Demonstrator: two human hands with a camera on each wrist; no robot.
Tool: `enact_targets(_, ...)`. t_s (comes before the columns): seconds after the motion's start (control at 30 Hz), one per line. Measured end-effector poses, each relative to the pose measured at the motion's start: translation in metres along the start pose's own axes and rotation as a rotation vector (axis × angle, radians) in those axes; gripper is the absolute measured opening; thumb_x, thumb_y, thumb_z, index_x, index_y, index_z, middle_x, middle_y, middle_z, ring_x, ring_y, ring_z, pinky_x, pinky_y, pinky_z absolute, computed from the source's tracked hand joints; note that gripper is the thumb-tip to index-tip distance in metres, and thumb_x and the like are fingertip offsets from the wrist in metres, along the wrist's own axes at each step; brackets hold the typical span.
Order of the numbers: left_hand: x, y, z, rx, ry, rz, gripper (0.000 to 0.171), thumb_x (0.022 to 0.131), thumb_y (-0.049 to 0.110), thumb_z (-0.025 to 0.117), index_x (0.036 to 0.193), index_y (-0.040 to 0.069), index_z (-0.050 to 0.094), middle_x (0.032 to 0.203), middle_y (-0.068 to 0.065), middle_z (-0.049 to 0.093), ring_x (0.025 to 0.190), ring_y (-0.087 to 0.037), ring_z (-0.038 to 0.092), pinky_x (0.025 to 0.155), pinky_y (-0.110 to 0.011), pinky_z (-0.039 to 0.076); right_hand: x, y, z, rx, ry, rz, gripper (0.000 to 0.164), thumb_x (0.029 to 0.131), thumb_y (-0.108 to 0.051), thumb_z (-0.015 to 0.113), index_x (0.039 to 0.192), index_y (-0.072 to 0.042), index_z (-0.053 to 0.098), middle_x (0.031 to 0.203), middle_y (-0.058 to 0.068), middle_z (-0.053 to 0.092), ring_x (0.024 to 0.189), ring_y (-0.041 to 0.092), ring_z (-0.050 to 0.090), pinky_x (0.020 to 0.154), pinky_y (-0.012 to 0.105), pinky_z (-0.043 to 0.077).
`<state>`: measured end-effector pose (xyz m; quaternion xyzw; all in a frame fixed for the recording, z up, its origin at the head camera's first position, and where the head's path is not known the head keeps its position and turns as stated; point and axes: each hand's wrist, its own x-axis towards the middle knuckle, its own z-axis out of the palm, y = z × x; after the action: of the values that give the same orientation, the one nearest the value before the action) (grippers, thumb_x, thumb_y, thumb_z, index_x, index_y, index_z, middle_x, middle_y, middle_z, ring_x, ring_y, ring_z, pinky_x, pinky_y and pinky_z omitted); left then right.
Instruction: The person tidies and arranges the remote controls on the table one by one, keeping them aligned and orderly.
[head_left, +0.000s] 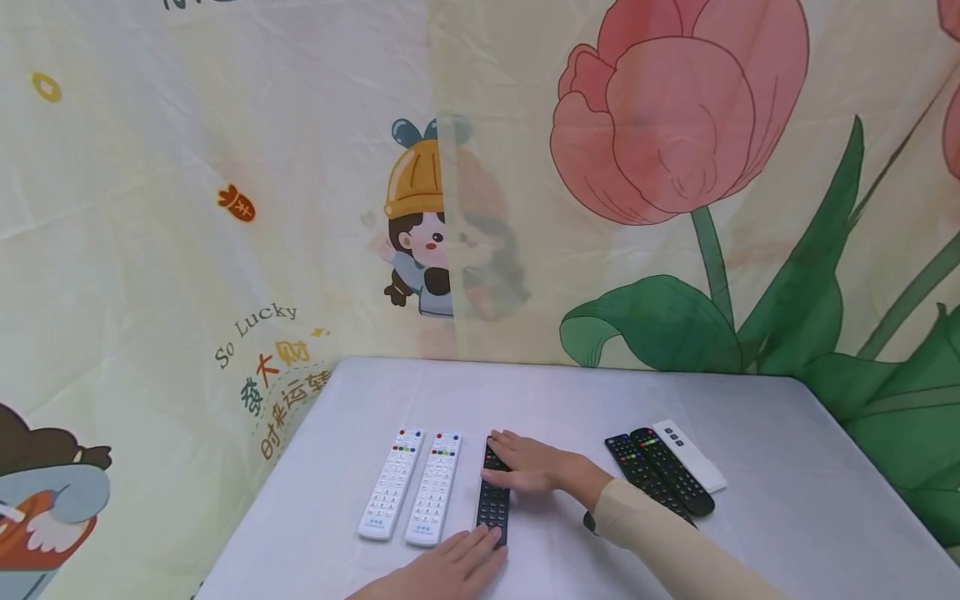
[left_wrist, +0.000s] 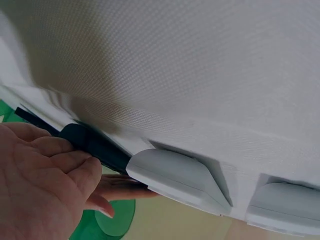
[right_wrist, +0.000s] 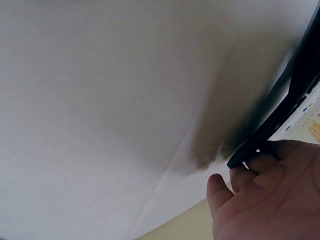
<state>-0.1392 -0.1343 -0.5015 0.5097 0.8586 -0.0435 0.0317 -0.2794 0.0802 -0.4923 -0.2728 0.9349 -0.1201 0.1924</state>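
A slim black remote control (head_left: 492, 502) lies lengthwise near the middle of the white-covered table in the head view. My right hand (head_left: 528, 465) reaches over its far end, fingers extended across the buttons and thumb lower on its face. At the near end, the straight fingers of my left hand (head_left: 457, 567) touch the remote. Fingertips of the right hand (right_wrist: 270, 185) meet the dark edge of the remote in the right wrist view. Two white remotes (head_left: 392, 485) (head_left: 433, 490) lie side by side to the left, apart from the black one.
On the right, two black remotes (head_left: 637, 467) (head_left: 673, 472) and a white remote (head_left: 690, 457) lie slanted close together, partly behind my right sleeve (head_left: 667, 542). A small dark end (head_left: 589, 522) peeks out beside that sleeve. A printed cloth backdrop (head_left: 510, 208) hangs behind the table.
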Motion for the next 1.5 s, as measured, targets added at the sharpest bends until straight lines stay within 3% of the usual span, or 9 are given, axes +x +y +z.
enact_targets(0.2, -0.004, 0.0, 0.006, 0.134, 0.095, 0.025, 0.074, 0.104, 0.057, 0.011, 0.152, 0.005, 0.036, 0.155, -0.018, 0.039, 0.143, -0.028, 0.041, 0.11, -0.034, 0.043, 0.004, -0.003, 0.002, 0.005, 0.013, -0.021, 0.08, 0.097, -0.069, 0.028, 0.158, -0.017, 0.026, 0.165, 0.001, 0.021, 0.153, 0.023, 0.019, 0.122, 0.047, 0.022)
enact_targets(0.47, -0.009, -0.002, 0.007, 0.082, 0.053, -0.005, 0.077, 0.103, 0.06, 0.009, 0.154, 0.007, 0.031, 0.158, -0.018, 0.033, 0.146, -0.029, 0.036, 0.112, -0.037, 0.04, 0.007, -0.006, 0.004, 0.007, 0.024, -0.033, 0.08, 0.097, -0.069, 0.028, 0.158, -0.017, 0.024, 0.166, 0.0, 0.02, 0.154, 0.023, 0.018, 0.122, 0.047, 0.022)
enact_targets(0.63, -0.012, -0.004, 0.006, -0.006, -0.005, -0.044, 0.079, 0.102, 0.064, 0.009, 0.157, 0.01, 0.026, 0.162, -0.015, 0.027, 0.149, -0.028, 0.03, 0.114, -0.038, 0.037, 0.008, -0.008, 0.005, 0.006, 0.036, -0.033, 0.08, 0.097, -0.069, 0.028, 0.158, -0.017, 0.023, 0.166, 0.0, 0.02, 0.153, 0.024, 0.018, 0.122, 0.047, 0.022)
enact_targets(0.9, -0.014, -0.003, 0.009, 0.056, 0.028, -0.04, 0.078, 0.102, 0.062, 0.008, 0.156, 0.009, 0.028, 0.16, -0.015, 0.031, 0.147, -0.028, 0.034, 0.113, -0.036, 0.039, 0.008, -0.011, 0.005, -0.01, 0.051, -0.028, 0.079, 0.098, -0.067, 0.027, 0.158, -0.015, 0.024, 0.165, 0.002, 0.021, 0.153, 0.024, 0.019, 0.122, 0.046, 0.023)
enact_targets(1.5, -0.015, 0.0, 0.003, -0.085, -0.063, -0.082, 0.079, 0.1, 0.067, 0.009, 0.158, 0.015, 0.021, 0.164, -0.012, 0.022, 0.151, -0.028, 0.025, 0.117, -0.036, 0.033, 0.009, -0.011, 0.011, -0.017, 0.079, -0.032, 0.079, 0.098, -0.067, 0.028, 0.158, -0.015, 0.026, 0.165, 0.002, 0.023, 0.153, 0.024, 0.021, 0.121, 0.046, 0.024)
